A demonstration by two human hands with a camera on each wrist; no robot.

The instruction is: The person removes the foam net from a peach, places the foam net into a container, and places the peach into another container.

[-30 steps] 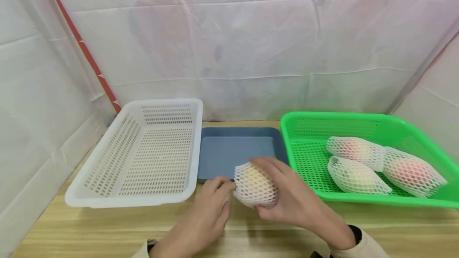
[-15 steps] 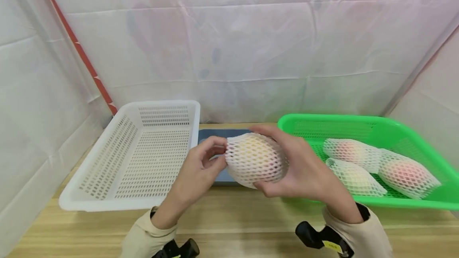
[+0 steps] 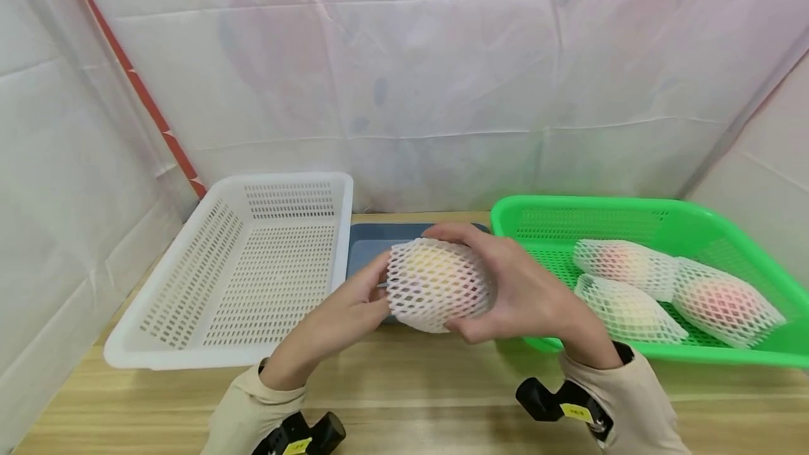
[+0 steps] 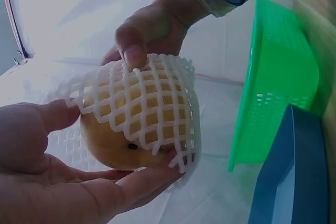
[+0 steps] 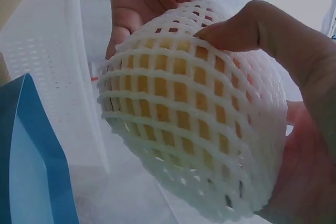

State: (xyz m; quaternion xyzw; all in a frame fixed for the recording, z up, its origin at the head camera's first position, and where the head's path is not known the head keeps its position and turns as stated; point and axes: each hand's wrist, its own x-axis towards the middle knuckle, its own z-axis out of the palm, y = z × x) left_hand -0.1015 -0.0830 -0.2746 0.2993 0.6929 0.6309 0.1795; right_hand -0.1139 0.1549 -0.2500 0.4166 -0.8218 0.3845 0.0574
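Note:
A yellowish round fruit in a white foam net sleeve is held up between both hands, over the front of the blue-grey tray. My right hand grips it from the right, thumb on the near side and fingers over the far side. At the sleeve's left end is my left hand. In the left wrist view its thumb is at the net's edge and its fingers lie under the fruit. Bare fruit with a small dark spot shows at that open end of the sleeve.
A white perforated basket stands on the left of the wooden table. The blue-grey tray lies in the middle. The green basket on the right holds several net-wrapped fruits. White cloth hangs behind.
Both hands have lifted the wrapped fruit from the tray's front edge. My left hand's fingers have moved from the sleeve's tip to around its left end, and the fruit has shifted slightly left.

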